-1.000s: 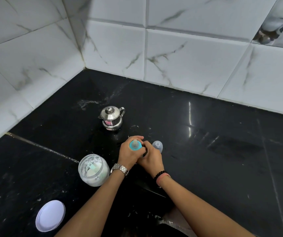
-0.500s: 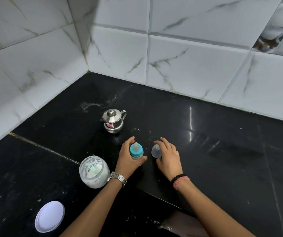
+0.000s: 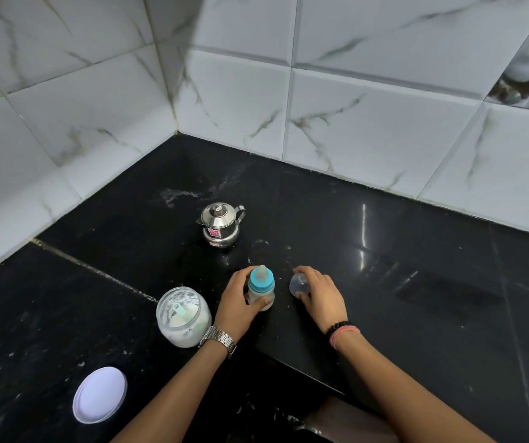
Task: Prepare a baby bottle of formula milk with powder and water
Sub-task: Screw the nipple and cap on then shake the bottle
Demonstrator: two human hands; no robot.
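A small baby bottle [image 3: 261, 287] with a blue ring and a teat stands upright on the black counter [image 3: 416, 314]. My left hand [image 3: 236, 302] grips its body, fingers and thumb curled round it. Just to the right lies the clear bottle cap [image 3: 298, 284]; my right hand [image 3: 320, 298] grips it with curled fingers. An open glass jar of white powder [image 3: 183, 316] with a pale scoop inside stands left of my left wrist. A small steel lidded jug [image 3: 220, 225] stands farther back.
The jar's white lid [image 3: 99, 394] lies flat on the counter at the near left. White marble-pattern tiled walls [image 3: 352, 123] close the counter at the back and left, meeting in a corner. The counter's front edge runs beneath my forearms.
My hands were together on the bottle top; they have come apart. The left keeps hold of the bottle, and the right has moved right onto the clear cap and closed on it.
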